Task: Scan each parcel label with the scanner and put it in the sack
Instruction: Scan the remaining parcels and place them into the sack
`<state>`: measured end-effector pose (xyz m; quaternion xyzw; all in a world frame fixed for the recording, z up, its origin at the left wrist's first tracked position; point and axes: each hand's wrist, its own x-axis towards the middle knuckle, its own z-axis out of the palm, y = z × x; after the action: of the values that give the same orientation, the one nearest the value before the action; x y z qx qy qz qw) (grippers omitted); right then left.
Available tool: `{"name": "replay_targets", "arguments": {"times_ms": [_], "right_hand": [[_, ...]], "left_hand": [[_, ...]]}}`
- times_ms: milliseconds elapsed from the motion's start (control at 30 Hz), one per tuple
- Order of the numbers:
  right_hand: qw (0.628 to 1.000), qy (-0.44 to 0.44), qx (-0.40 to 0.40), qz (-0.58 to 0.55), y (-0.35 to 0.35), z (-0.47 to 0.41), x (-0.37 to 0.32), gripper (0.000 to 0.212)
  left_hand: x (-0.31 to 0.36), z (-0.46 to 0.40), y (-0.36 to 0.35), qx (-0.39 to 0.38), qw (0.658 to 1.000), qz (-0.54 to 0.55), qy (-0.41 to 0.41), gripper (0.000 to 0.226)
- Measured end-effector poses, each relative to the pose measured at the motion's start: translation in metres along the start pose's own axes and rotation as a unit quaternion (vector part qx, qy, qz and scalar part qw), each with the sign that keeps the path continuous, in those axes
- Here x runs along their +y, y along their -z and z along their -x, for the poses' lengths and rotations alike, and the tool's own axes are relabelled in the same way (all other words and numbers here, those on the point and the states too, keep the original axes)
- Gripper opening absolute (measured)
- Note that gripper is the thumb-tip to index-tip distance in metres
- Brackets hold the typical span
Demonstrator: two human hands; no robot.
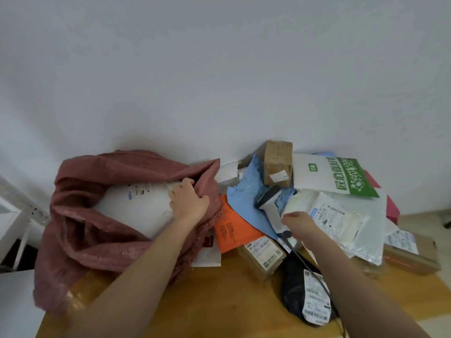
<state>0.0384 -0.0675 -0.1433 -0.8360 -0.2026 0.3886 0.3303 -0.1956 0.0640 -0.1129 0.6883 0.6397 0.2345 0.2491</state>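
Note:
A dusky red woven sack (97,240) lies open on the left end of the wooden table (219,301). A large white parcel (136,211) with a printed label sits in its mouth. My left hand (188,201) grips that parcel's right edge, right against the sack's rim. A white and black scanner (267,198) lies on a blue parcel (246,198) in the pile to the right, and its black cable trails toward me. My right hand (300,224) is curled around the lower end of the scanner's handle.
Several parcels are heaped against the wall at the right: an orange mailer (231,230), a taped cardboard box (278,162), a white and green bag (336,176), a clear plastic packet (341,223) and a labelled brown box (263,254). A black bag (297,276) lies nearer me.

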Motion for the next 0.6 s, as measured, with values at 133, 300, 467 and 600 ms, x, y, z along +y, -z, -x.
{"name": "replay_targets", "arguments": {"times_ms": [133, 300, 467, 600], "right_hand": [[0.997, 0.023, -0.048, 0.051, 0.004, -0.022, 0.004, 0.031], [0.99, 0.078, -0.097, 0.069, 0.012, -0.057, 0.009, 0.036], [0.978, 0.103, -0.143, 0.114, 0.01, -0.085, 0.009, 0.018], [0.967, 0.14, -0.127, 0.17, -0.002, -0.096, 0.017, 0.012]], "left_hand": [[0.019, 0.007, -0.013, 0.102, 0.99, 0.064, -0.072, 0.022], [0.036, 0.019, -0.058, -0.109, 0.984, 0.123, 0.073, 0.015], [0.015, 0.032, -0.092, -0.11, 0.983, 0.006, 0.149, 0.021], [0.001, 0.04, -0.102, -0.111, 0.953, 0.091, 0.267, 0.057]]}}
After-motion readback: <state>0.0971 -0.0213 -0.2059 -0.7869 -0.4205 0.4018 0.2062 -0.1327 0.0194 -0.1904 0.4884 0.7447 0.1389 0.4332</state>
